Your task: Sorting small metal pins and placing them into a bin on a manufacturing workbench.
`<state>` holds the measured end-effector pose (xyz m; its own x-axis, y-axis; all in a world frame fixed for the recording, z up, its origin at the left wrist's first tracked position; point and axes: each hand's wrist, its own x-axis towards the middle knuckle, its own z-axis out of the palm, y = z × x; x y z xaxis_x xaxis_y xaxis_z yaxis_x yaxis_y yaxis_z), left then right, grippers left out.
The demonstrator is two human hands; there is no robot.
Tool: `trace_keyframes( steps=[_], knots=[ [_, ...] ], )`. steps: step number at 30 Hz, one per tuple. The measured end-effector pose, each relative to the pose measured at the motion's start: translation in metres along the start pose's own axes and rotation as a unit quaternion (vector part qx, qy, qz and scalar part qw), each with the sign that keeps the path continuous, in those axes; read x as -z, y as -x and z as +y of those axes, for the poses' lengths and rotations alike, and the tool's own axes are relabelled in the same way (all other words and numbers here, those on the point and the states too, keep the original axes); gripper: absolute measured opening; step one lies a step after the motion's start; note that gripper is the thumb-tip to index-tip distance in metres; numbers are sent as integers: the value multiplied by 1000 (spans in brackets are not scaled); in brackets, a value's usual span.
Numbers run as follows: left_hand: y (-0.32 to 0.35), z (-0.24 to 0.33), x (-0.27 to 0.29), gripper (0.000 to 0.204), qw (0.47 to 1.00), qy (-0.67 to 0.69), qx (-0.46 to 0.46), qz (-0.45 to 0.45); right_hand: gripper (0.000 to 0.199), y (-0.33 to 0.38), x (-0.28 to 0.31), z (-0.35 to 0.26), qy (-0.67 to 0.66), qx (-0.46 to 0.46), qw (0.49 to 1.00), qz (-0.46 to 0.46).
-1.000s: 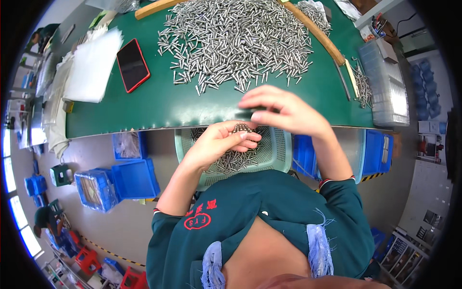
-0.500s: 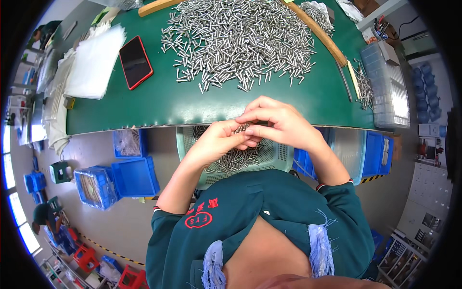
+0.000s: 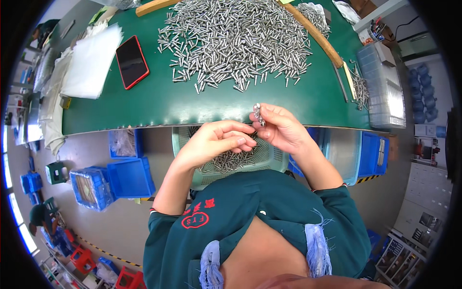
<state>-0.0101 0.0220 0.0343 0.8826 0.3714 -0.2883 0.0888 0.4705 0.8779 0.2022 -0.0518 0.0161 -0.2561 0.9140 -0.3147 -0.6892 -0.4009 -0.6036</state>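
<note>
Between the thumb and fingers of my right hand [image 3: 281,129] is a short row of small silver screws [image 3: 259,115], their shiny heads side by side. My left hand [image 3: 217,143] is curled beside it, thumb bent toward the fingers; whatever lies inside is hidden. Both hands are over the table's front edge, above a pale green perforated basket [image 3: 275,156] on my lap side. More screws [image 3: 226,162] lie in that basket, partly covered by my left hand. A large heap of loose silver screws [image 3: 236,43] spreads across the green table [image 3: 183,111].
Wooden strips [image 3: 320,38] border the heap. To the left lie a red-edged phone [image 3: 132,62] and white sheets [image 3: 91,62]. Clear plastic boxes [image 3: 385,91] and longer metal pieces [image 3: 358,89] are at the right. Blue crates [image 3: 130,177] stand below; a person [image 3: 45,219] sits at lower left.
My hands have moved apart from each other. The right hand has turned up and now shows the row of screws; the left hand has curled loosely beside it.
</note>
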Motion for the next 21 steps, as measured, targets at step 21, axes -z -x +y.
trace_keyframes(
  steps=[21],
  knots=[
    [-7, 4, 15, 27, 947, -207, -93, 228, 18, -5, -5, -17, 578, 185, 786, 116]
  ],
)
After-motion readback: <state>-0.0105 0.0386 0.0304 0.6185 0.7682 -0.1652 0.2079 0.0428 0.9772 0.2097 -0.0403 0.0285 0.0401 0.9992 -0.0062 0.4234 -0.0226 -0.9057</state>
